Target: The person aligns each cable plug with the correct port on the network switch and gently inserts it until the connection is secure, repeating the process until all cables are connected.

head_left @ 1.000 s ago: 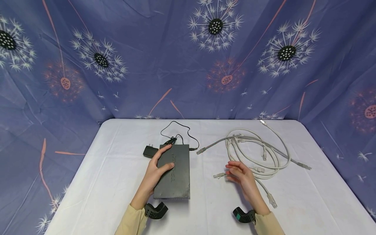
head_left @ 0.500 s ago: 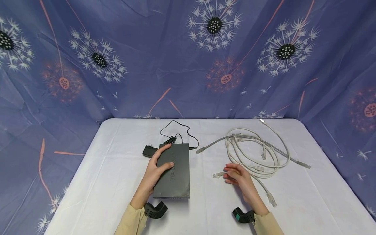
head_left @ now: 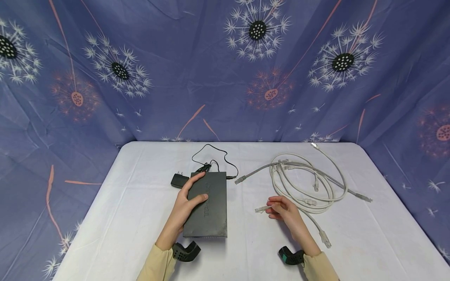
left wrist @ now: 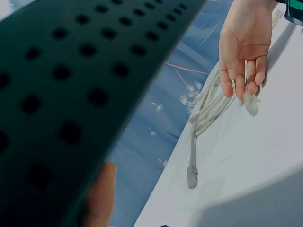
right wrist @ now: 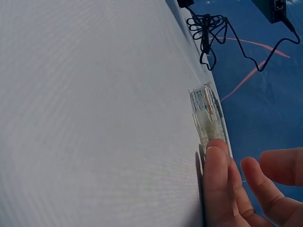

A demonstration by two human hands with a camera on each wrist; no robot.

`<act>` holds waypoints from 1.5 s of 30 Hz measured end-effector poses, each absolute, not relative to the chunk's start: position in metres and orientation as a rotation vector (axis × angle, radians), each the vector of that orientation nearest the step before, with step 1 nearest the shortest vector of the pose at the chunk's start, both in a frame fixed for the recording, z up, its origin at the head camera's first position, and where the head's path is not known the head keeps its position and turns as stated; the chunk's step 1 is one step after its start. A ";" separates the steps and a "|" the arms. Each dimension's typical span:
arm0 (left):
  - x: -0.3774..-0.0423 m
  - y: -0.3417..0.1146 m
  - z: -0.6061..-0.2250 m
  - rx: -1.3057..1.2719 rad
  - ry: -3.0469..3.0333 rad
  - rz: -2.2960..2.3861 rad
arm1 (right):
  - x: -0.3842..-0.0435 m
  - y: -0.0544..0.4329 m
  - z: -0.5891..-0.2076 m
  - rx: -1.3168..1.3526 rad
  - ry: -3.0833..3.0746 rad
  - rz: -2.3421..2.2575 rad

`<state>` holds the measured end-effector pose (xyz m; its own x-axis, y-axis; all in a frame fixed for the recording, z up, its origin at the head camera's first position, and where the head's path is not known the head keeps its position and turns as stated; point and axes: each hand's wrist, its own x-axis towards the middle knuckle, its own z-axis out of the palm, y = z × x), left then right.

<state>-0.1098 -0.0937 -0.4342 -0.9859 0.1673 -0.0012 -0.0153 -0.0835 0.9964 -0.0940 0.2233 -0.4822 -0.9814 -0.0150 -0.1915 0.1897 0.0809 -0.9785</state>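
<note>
My left hand grips a black network switch along its left side, thumb lying across the top. In the left wrist view the perforated casing looms close, with one fingertip at its edge. My right hand has its fingers loosely bent beside a clear-ended network cable plug. In the right wrist view a fingertip overlaps the rear of that plug, while other fingers stand apart; whether it touches is hard to tell.
To the right lies a tangle of grey network cables with several plugs. A black power adapter sits behind my left hand, its thin cord running to the switch's back. White cloth covers the table; a patterned blue curtain stands behind.
My right hand has shifted slightly left and down, its fingers bending a little more beside the plug. The left hand and the network switch have stayed where they were.
</note>
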 end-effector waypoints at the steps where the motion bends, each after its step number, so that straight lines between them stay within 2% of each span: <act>1: -0.110 -0.094 -0.434 0.171 2.035 2.221 | -0.094 0.224 -0.482 0.178 2.191 -2.025; 33: -0.107 -0.091 -0.437 0.157 2.027 2.229 | -0.088 0.225 -0.474 0.175 2.305 -2.113; 45: -0.107 -0.091 -0.439 0.163 2.027 2.226 | -0.089 0.223 -0.466 -0.004 2.407 -2.105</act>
<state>-0.1075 -0.0911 -0.4390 -0.9861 0.1661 -0.0055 -0.0210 -0.0916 0.9956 -0.0892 0.2230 -0.4663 -0.9985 0.0348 0.0434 -0.0383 0.1339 -0.9902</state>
